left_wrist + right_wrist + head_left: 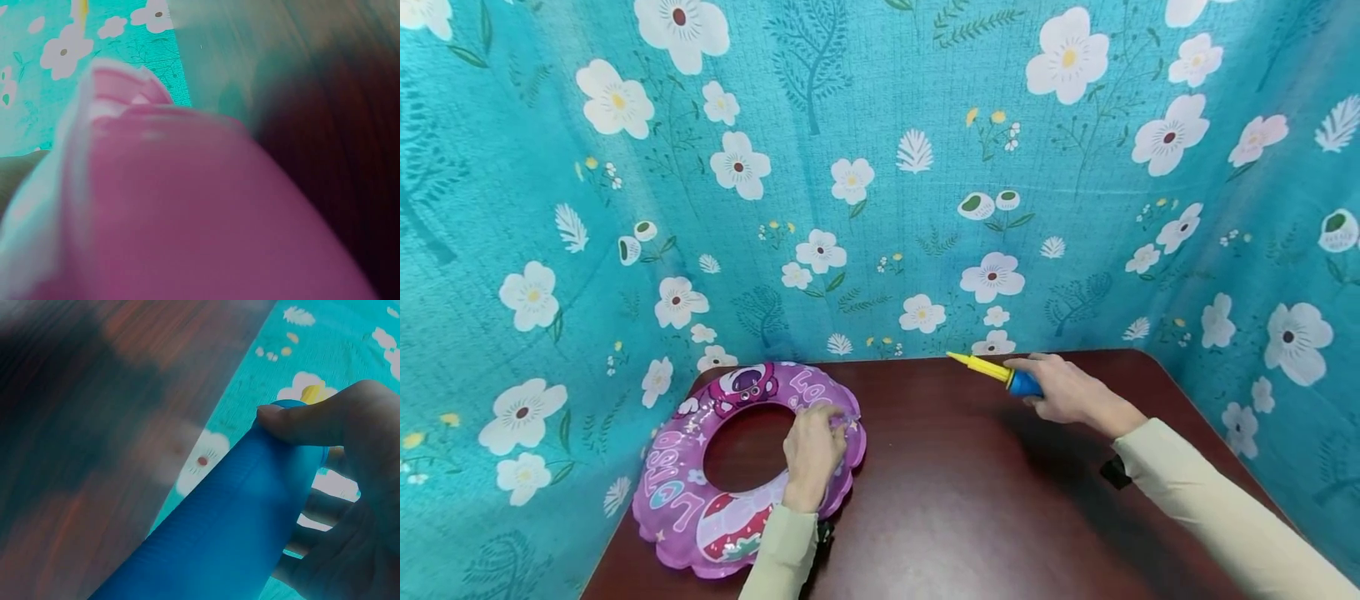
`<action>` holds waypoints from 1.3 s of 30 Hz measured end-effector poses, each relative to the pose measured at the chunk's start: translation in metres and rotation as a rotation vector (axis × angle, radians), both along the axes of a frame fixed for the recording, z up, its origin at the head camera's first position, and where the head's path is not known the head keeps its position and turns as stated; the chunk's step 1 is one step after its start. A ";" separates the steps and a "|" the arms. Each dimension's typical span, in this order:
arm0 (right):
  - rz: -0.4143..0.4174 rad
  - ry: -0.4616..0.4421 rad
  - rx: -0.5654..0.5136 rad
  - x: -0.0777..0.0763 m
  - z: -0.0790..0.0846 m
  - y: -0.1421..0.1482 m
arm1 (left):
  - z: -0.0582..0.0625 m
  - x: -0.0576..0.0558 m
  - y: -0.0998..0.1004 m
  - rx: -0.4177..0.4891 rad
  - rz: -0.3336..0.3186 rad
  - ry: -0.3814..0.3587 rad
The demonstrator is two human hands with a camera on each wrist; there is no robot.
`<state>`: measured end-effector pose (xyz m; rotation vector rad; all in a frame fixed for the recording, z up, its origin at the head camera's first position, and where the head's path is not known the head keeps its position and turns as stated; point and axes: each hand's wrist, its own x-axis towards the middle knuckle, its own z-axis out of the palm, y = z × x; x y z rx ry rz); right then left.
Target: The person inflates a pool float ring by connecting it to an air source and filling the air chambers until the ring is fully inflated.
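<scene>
A purple inflatable swim ring (673, 450), printed with a cartoon bear, letters and a strawberry, lies at the table's left side. My left hand (815, 450) is on its right side with curled fingers, pinching the ring near its upper right; the exact spot under the fingertips is hidden. In the left wrist view the ring's pink surface (200, 206) fills much of the picture, blurred. My right hand (1063, 389) grips a blue hand pump (1024, 384) above the table, its yellow nozzle pointing left. Thumb and fingers wrap the pump's blue barrel (231, 506) in the right wrist view.
The dark reddish-brown table (940, 483) extends between and below the hands. A turquoise flowered cloth (880, 208) hangs behind the table and along both sides, close to its edges.
</scene>
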<state>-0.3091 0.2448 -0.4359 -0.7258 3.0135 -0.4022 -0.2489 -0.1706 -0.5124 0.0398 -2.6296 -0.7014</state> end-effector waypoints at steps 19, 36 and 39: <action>-0.150 -0.067 -0.100 -0.009 -0.010 0.075 | 0.003 0.000 -0.002 0.021 0.009 -0.006; -0.314 -0.173 -0.008 -0.013 -0.040 0.132 | 0.001 -0.001 0.001 -0.003 -0.005 -0.004; -0.332 -0.183 0.004 -0.010 -0.044 0.138 | 0.001 -0.001 0.002 -0.005 -0.006 -0.008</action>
